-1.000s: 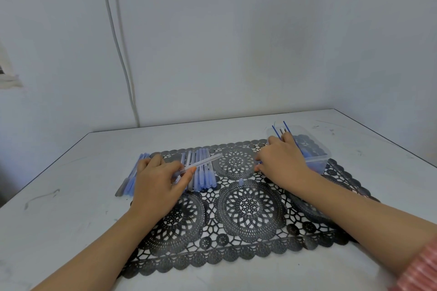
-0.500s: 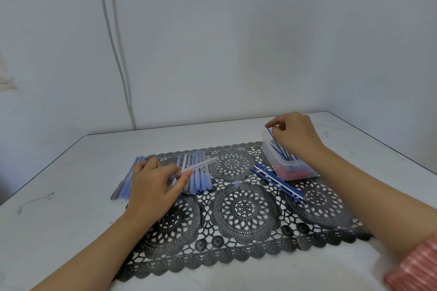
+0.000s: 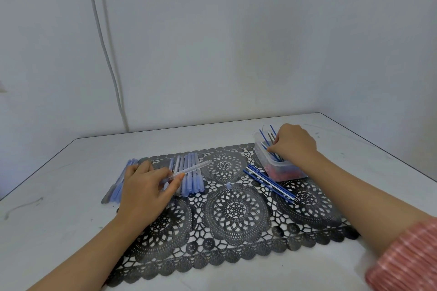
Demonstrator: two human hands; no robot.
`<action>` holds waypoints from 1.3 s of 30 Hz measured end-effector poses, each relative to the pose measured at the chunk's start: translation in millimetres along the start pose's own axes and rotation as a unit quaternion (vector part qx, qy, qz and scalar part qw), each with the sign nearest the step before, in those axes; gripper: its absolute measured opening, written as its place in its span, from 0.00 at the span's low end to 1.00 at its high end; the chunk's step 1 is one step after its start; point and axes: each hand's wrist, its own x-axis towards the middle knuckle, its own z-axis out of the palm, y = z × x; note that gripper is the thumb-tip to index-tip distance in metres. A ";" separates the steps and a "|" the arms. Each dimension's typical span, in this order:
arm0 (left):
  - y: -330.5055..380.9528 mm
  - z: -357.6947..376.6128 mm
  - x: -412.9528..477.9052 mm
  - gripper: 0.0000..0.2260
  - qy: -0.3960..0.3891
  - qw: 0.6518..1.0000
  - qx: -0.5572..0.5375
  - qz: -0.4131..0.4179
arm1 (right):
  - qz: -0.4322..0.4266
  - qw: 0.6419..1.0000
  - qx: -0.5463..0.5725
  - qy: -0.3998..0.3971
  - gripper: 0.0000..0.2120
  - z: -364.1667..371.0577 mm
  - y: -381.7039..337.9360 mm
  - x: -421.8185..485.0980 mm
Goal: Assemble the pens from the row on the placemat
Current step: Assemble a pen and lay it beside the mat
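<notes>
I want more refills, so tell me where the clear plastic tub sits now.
In the head view, the tub stands at the placemat's far right corner, under the right hand that reaches into it, just behind the loose blue refills.

I've got a white table [image 3: 71, 231], scuff marks at its left. A black lace placemat [image 3: 236, 210] lies flat across the middle. A bundle of blue pens [image 3: 115, 189] lies at the mat's left edge, partly on bare tabletop.
</notes>
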 end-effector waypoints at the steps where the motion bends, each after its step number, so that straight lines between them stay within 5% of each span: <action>1: 0.4 -0.2 -0.1 0.28 0.001 1.000 0.000 0.001 | 0.000 1.000 -0.009 -0.002 0.09 -0.1 -0.5 -1.4; 8: 1.0 -0.8 -0.2 0.29 0.004 1.000 0.002 0.003 | -0.003 1.000 -0.023 -0.002 0.06 0.1 -1.2 -2.9; 16: 0.0 -0.5 -0.2 0.29 0.005 1.000 -0.001 0.000 | -0.051 0.990 0.132 0.012 0.06 -8.2 -7.1 -3.1; 23: 0.0 -0.8 -0.5 0.28 -0.001 1.000 0.004 -0.002 | -0.138 0.936 0.317 0.060 0.13 -19.7 -24.5 -19.1; 29: 0.0 -2.2 -0.2 0.27 0.007 1.000 -0.002 -0.003 | -0.168 0.900 0.403 -0.009 0.14 -25.5 -40.0 -31.0; 35: 0.9 -3.0 0.8 0.25 0.013 1.000 -0.018 0.002 | -0.283 0.930 0.232 0.047 0.09 -23.3 -46.1 -39.6; 39: 0.8 -3.8 1.9 0.20 0.017 1.000 -0.021 0.004 | -0.420 0.878 0.114 0.200 0.05 -11.6 -44.8 -41.7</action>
